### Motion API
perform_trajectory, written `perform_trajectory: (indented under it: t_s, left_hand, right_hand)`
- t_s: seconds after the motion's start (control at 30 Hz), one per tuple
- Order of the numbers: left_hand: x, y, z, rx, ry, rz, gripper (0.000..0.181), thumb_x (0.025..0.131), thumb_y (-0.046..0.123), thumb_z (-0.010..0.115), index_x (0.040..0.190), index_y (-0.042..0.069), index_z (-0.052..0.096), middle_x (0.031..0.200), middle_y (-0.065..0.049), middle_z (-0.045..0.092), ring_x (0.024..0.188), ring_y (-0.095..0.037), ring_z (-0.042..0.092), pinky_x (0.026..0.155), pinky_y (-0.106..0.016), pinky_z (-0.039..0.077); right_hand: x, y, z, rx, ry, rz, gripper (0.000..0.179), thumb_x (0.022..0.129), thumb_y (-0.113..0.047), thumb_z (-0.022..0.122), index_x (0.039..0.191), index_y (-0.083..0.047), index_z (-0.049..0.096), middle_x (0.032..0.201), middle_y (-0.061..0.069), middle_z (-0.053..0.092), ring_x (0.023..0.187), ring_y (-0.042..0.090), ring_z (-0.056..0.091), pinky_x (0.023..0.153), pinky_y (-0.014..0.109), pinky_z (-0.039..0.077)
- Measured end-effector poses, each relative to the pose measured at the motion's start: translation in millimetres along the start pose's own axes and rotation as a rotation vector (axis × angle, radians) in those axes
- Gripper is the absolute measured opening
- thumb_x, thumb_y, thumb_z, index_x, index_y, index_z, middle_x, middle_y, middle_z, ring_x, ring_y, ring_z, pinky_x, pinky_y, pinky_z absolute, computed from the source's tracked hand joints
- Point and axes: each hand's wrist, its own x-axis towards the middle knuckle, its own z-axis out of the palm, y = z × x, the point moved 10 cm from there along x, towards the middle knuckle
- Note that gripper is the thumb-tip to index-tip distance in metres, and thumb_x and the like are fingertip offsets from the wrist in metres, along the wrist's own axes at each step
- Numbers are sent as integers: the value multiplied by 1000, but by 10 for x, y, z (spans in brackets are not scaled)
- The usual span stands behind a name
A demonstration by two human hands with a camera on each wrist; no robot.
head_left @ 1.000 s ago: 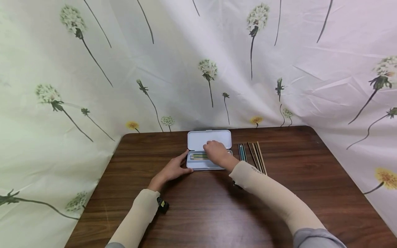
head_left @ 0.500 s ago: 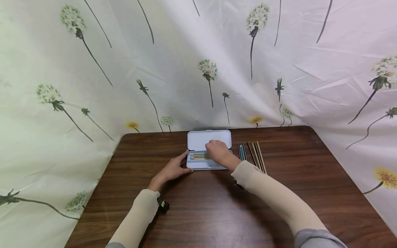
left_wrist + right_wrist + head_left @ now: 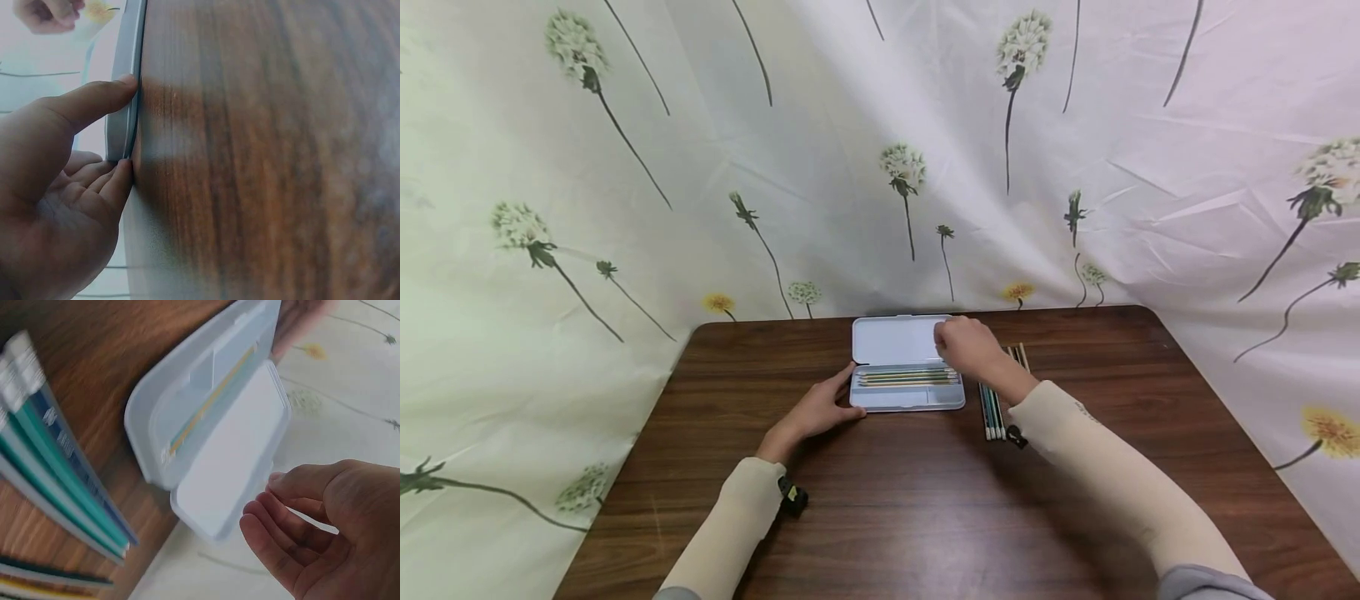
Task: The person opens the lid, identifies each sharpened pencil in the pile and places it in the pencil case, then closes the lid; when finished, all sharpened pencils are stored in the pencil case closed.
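Observation:
A light blue pencil case (image 3: 880, 402) lies with its lid (image 3: 891, 340) tipped back. Several pencils (image 3: 898, 378) lie lengthwise in its rear compartment. My left hand (image 3: 815, 410) holds the case's left end, thumb at the front edge and fingers round the side; in the left wrist view the thumb (image 3: 103, 100) presses against its wall. Above the right part of the lid hovers my right hand (image 3: 968, 343), its fingers loosely bent with nothing between them, as the right wrist view shows. Beside the case, teal and dark pencils (image 3: 991, 414) lie on the table, partly under the right wrist.
More pencils (image 3: 1022, 357), wood-coloured, lie right of the teal ones, mostly hidden by the right forearm. A white curtain with dandelion prints (image 3: 820, 208) hangs right behind the brown table (image 3: 865, 517). The case stands near the table's far edge.
My right hand has risen out of the case and moved right, uncovering the pencils and the small right compartment. The left hand and the case have stayed put.

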Motion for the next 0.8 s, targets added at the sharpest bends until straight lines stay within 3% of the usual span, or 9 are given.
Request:
perform_trajectory:
  t_s: [0.2, 0.3, 0.43, 0.67, 0.8]
  left_hand:
    - [-5, 21, -7, -5, -1, 6, 95, 98, 26, 79, 171, 8, 21, 175, -17, 29, 157, -34, 41, 125, -51, 40]
    - [8, 6, 0, -4, -7, 2, 95, 98, 27, 79, 171, 8, 20, 175, -17, 28, 156, -34, 42, 125, -51, 40]
    - [11, -4, -4, -5, -11, 0, 95, 98, 27, 79, 171, 9, 20, 175, -17, 27, 157, -35, 41, 125, -51, 39]
    - [-16, 16, -22, -13, -8, 11, 95, 98, 27, 79, 171, 8, 20, 175, -18, 28, 157, -35, 40, 125, -51, 39]
    - [-11, 6, -12, -22, -13, 6, 96, 99, 26, 79, 171, 9, 19, 176, -17, 26, 157, -34, 41, 125, -51, 39]
  right_hand:
    - [-162, 264, -179, 32, 62, 23, 14, 99, -4, 64, 88, -9, 72, 80, 3, 70, 65, 14, 55, 62, 34, 49]
    - [-239, 397, -187, 56, 51, 56, 13, 99, -6, 65, 92, -8, 75, 84, 5, 74, 67, 16, 61, 65, 38, 55]
    - [-365, 534, -105, 78, 13, 102, 11, 100, -8, 67, 98, -8, 78, 91, 7, 77, 70, 18, 66, 69, 42, 59]
    - [-559, 656, 114, 100, -2, 130, 8, 99, -7, 70, 93, -7, 76, 82, 5, 74, 66, 16, 61, 65, 41, 55]
    - [-628, 725, 245, 115, -35, 138, 7, 99, -9, 71, 95, -7, 76, 83, 5, 74, 69, 17, 64, 75, 49, 58]
